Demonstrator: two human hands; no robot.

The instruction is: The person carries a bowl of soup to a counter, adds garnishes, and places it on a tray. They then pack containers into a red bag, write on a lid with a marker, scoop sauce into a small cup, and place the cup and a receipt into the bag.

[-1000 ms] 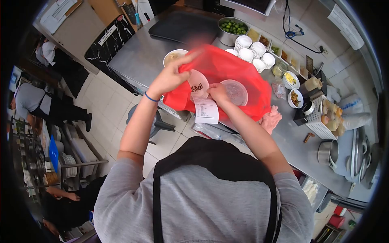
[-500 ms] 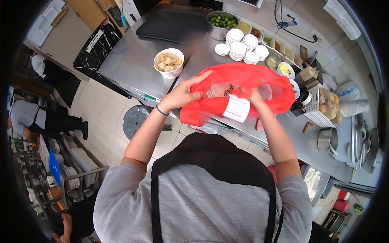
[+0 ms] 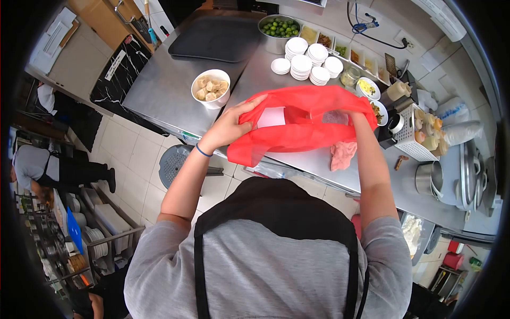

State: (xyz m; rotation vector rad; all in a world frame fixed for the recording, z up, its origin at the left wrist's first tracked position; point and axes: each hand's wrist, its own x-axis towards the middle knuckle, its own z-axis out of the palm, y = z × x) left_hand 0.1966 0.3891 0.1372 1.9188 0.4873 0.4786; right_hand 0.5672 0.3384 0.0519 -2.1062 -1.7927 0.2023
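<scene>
A red fabric bag (image 3: pixel 308 139) lies open-mouthed over the counter in front of me. My left hand (image 3: pixel 234 125) grips its left rim, thumb and fingers closed on the cloth. At the right end of the mouth, my right hand (image 3: pixel 355 116) reaches in, its fingers mostly hidden by red fabric. Inside, a flat whitish-pink surface (image 3: pixel 272 117) shows at the left and a clear plastic piece (image 3: pixel 334 118) at the right. Left of the bag stands a white bowl of dumplings (image 3: pixel 211 89). A pink cloth (image 3: pixel 342 156) lies beneath my right forearm.
Stacked white lids (image 3: pixel 302 65) stand behind the bag, near a pot of green limes (image 3: pixel 279 26). A black tray (image 3: pixel 215 38) lies at the back left. Rightward are a white basket (image 3: pixel 414 138) and a metal pot (image 3: pixel 428 181). A grey stool (image 3: pixel 175 166) stands below; a person works far left.
My right hand has shifted right inside the bag. The white printed item at the front rim is out of sight, and more pink cloth shows. My left hand still holds the rim.
</scene>
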